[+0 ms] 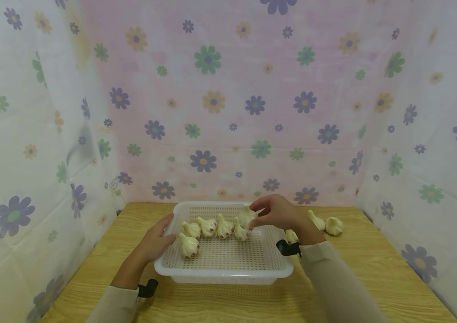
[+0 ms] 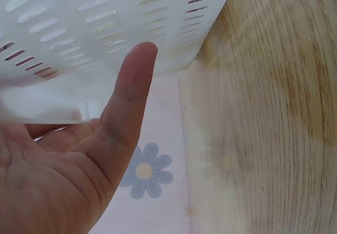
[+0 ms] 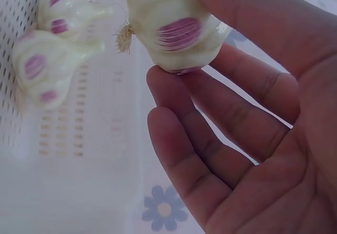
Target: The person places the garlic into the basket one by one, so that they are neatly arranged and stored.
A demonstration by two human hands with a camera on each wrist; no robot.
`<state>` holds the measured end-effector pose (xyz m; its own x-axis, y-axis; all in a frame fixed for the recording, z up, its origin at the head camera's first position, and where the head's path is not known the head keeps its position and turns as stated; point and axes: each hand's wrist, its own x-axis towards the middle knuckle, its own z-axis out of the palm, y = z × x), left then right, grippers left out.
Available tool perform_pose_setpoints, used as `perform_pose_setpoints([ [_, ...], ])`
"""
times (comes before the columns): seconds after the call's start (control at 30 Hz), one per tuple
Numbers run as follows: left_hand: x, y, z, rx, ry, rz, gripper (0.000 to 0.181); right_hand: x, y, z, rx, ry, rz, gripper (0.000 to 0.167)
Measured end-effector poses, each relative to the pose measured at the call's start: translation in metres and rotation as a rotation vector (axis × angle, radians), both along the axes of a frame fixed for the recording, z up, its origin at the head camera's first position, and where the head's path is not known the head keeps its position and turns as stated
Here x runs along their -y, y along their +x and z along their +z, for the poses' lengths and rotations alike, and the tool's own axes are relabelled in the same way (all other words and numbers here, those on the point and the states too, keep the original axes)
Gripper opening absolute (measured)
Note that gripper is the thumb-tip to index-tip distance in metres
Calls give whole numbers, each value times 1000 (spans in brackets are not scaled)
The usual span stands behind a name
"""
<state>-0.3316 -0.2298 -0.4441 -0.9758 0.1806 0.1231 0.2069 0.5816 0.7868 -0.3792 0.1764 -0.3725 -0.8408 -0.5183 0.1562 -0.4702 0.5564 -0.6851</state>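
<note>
A white plastic basket [image 1: 224, 272] with a slotted floor and walls stands on the table. My left hand [image 1: 153, 242] grips its left rim; in the left wrist view one finger [image 2: 134, 87] lies along the outer slotted wall [image 2: 95, 29]. My right hand [image 1: 278, 214] pinches a garlic bulb [image 1: 247, 216] above the basket's back right part. Purple patches and a root tuft show on that garlic bulb [image 3: 176, 29] in the right wrist view. Several more bulbs, such as one garlic bulb [image 1: 189, 245] at the left, lie in a curved row inside the basket.
Right of the basket, on the wooden table [image 1: 373, 269], lie a garlic bulb [image 1: 334, 226], another garlic bulb [image 1: 316, 220] and a partly hidden garlic bulb [image 1: 290, 236] near my right wrist. Flower-patterned sheets [image 1: 232, 134] enclose the table's back and sides.
</note>
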Motion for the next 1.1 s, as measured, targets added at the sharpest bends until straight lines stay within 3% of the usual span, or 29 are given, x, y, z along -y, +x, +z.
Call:
perform_pose_setpoints([
  [0.33,-1,0,-2,1,6,0,77,32,-9,-10,60,-2,85,49],
  [0.8,-1,0,-1,9,1,-2,78,73,-15,-24,149,45,96,37],
  [1.1,0,-1,-1,0,8,-1,78,89,-19,-34,223,-13,99,33],
])
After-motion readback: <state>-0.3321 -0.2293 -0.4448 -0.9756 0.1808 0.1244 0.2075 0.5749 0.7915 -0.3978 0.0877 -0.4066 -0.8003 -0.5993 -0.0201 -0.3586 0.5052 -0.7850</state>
